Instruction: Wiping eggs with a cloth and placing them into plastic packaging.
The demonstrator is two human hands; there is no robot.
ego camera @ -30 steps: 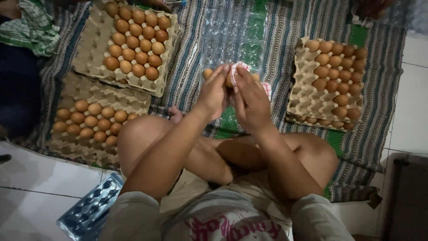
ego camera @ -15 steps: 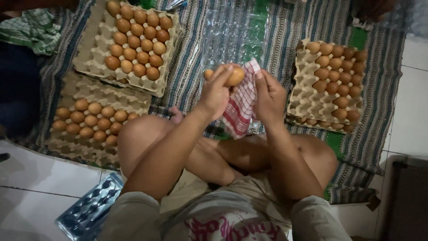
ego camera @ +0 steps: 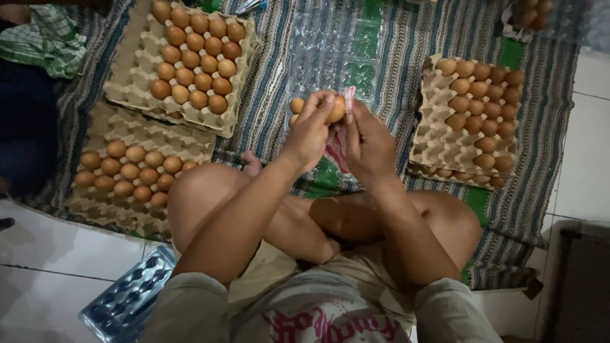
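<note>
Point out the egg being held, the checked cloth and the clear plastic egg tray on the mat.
egg (ego camera: 337, 109), head view: on its bare brown shell above the fingers.
checked cloth (ego camera: 335, 152), head view: on the fold hanging between the hands.
clear plastic egg tray (ego camera: 333, 47), head view: on its empty cups.

3 cardboard egg trays (ego camera: 136, 76) lie on 1 striped mat (ego camera: 279, 70). 1 clear plastic egg tray (ego camera: 333, 51) sits between them, with 1 more (ego camera: 127, 298) on the floor. 2 hands (ego camera: 337, 136) hold 1 egg (ego camera: 335, 109) and 1 cloth (ego camera: 337, 149).
</note>
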